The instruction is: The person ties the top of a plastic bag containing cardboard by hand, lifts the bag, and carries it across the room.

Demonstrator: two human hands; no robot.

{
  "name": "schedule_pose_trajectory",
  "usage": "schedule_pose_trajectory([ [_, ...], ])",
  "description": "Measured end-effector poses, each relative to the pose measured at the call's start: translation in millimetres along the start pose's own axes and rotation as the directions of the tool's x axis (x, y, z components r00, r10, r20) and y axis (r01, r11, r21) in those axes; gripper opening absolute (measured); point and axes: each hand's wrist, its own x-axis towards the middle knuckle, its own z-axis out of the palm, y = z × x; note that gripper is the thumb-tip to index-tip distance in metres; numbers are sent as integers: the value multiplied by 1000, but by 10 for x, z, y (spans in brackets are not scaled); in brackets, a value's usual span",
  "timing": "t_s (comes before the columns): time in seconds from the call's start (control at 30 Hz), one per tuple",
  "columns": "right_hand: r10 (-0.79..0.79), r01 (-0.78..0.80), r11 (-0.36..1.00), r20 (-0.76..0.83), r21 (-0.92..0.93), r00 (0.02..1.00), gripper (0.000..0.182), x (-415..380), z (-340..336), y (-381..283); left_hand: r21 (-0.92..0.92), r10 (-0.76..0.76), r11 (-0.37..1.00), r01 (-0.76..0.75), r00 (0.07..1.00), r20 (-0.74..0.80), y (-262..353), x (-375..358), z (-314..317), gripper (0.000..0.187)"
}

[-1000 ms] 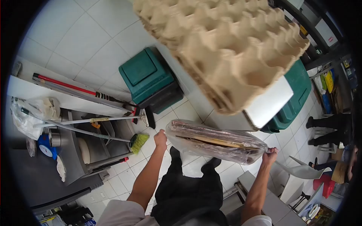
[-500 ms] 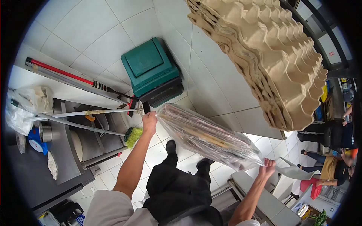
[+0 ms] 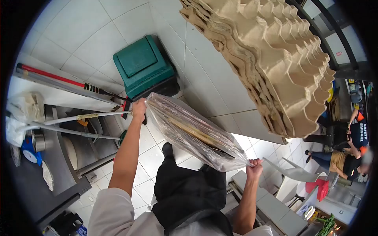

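A long clear plastic bag [image 3: 193,131] is stretched between my two hands above the floor, sloping down to the right. Something flat and brownish shows through the film; its kind cannot be made out. My left hand [image 3: 139,109] is closed around the gathered upper left end, in front of the green bin [image 3: 139,65]. At the lower right end, my right hand [image 3: 254,168] grips the twisted plastic in a fist. Past the bag, at the upper right, is a stack of cardboard egg trays [image 3: 275,67].
Mop and broom handles [image 3: 94,115] lean across a metal shelf unit [image 3: 94,153] on the left, near a blue scale [image 3: 29,151]. White chairs [image 3: 291,171] and a red box [image 3: 319,188] stand at the right. Other people [image 3: 346,163] are at the far right.
Both hands and the bag have shifted left in the view. The bin and egg trays have shifted left too, as the camera turned. Both hands still grip the bag.
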Motion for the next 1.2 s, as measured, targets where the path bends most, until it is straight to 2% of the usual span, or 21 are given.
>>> schedule_pose_trajectory([
  [0.03, 22, -25, 999, -65, -35, 998, 31, 16, 73, -8, -15, 2, 1000, -2, 1000, -14, 17, -9, 58, 24],
  [0.13, 183, -179, 981, 50, -68, 982, 31, 324, -105, -74, 241, 75, 968, -74, 997, 7, -101, -30, 93, 29],
  [0.2, 251, -246, 961, 22, -130, 968, 32, 383, -37, -78, 578, 382, 751, -319, 924, 14, -491, -138, 47, 43],
  [0.23, 347, -333, 925, 52, -180, 936, 31, 344, 27, -101, 625, 125, 781, -4, 981, -149, -592, -375, 128, 57],
  [0.27, 391, -359, 900, 97, -248, 915, 29, 235, 65, -165, 695, 31, 716, 63, 992, -121, -614, -846, 271, 66],
  [0.3, 438, -376, 875, 165, -304, 884, 28, 209, 188, -125, 801, 213, 535, -269, 960, 180, -1281, -787, 247, 72],
  [0.33, 456, -371, 856, 188, -360, 870, 28, 210, 253, -89, 579, -92, 815, -20, 982, 163, -653, -1698, 582, 80],
  [0.37, 467, -356, 838, 204, -414, 861, 29, 198, 290, -105, 646, -82, 763, -26, 987, 136, -769, -1996, 768, 85],
  [0.43, 542, -395, 787, 226, -475, 809, 28, 124, 382, -87, 622, -353, 756, 205, 927, 124, -1066, -2473, 1123, 95],
  [0.47, 557, -375, 778, 275, -505, 784, 28, 160, 341, -47, 483, -468, 818, 313, 850, 242, -1184, -2752, 1287, 94],
  [0.57, 569, -328, 753, 315, -570, 760, 25, 206, 249, -17, 372, -645, 760, 533, 687, 335, -1381, -3202, 1722, 90],
  [0.6, 568, -339, 743, 274, -577, 776, 19, 187, 187, -33, 373, -640, 766, 524, 680, 358, -1423, -3240, 1806, 90],
  [0.67, 514, -283, 739, 241, -612, 823, 21, 169, 41, -81, 347, -508, 842, 414, 825, 247, -1472, -3346, 1926, 92],
  [0.7, 480, -260, 729, 202, -634, 854, 23, 176, -35, -116, 340, -511, 844, 416, 816, 270, -1497, -3347, 1975, 92],
  [0.77, 445, -258, 737, 162, -624, 881, 26, 171, -116, -190, 663, -482, 730, 168, 814, 324, -1415, -3274, 1984, 85],
  [0.83, 454, -176, 743, 293, -646, 842, 24, 295, -302, -235, 696, -517, 692, 193, 805, 291, -1485, -3335, 2028, 73],
  [0.9, 425, -192, 743, 230, -641, 876, 24, 216, -214, -256, 779, -277, 627, 16, 939, 203, -1777, -3343, 2135, 58],
  [1.03, 496, -200, 686, 249, -700, 832, 25, 307, -221, -314, 736, -274, 675, 50, 943, 187, -2072, -3276, 2279, 47],
  [1.1, 476, -217, 673, 191, -707, 858, 29, 356, -161, -335, 554, -170, 832, 26, 963, 210, -1997, -3282, 2298, 42],
  [1.13, 510, -187, 683, 278, -707, 814, 32, 484, -161, -341, 444, -75, 895, -35, 971, 227, -1955, -3292, 2299, 39],
  [1.2, 547, -218, 673, 277, -707, 790, 32, 559, 93, -288, 399, -78, 917, -21, 970, 229, -1798, -3294, 2301, 37],
])
